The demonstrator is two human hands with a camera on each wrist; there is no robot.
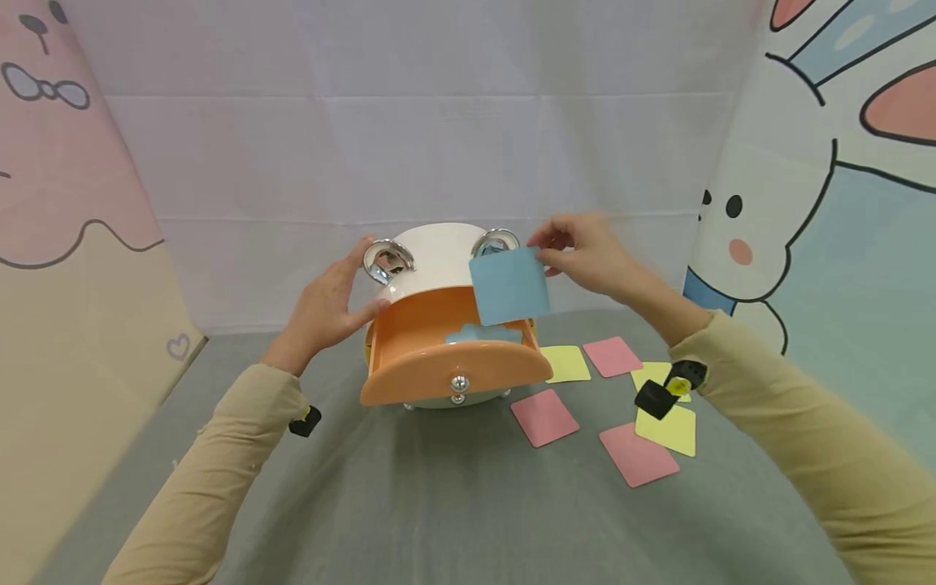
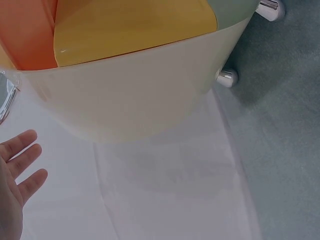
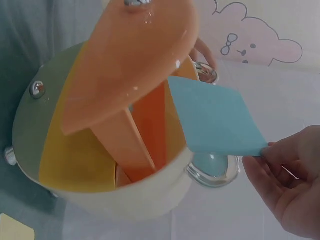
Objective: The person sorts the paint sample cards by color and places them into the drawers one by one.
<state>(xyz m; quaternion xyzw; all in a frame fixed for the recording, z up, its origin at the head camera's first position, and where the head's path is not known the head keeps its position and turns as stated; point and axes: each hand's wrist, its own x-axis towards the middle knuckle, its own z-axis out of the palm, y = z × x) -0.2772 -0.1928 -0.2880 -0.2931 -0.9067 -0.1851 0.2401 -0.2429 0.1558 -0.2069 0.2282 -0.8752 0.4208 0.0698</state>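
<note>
My right hand (image 1: 591, 253) pinches a square blue card (image 1: 510, 286) by its upper right corner, above the right side of an open orange drawer (image 1: 417, 374). More blue card (image 1: 475, 334) lies inside the drawer. The drawer juts from a rounded white cabinet (image 1: 439, 256) with two silver rings on top and a silver knob on the drawer front. Against the cabinet's upper left rests my left hand (image 1: 329, 305), thumb at the front edge and fingers beside the left ring (image 1: 386, 258). In the left wrist view, that hand's fingers (image 2: 31, 185) are fairly straight and spread.
Pink cards (image 1: 544, 418) and yellow cards (image 1: 667, 429) lie scattered on the grey cloth (image 1: 439, 504), right of the cabinet. Behind hangs a white sheet (image 1: 409, 146). Printed cartoon panels stand at the left and right sides.
</note>
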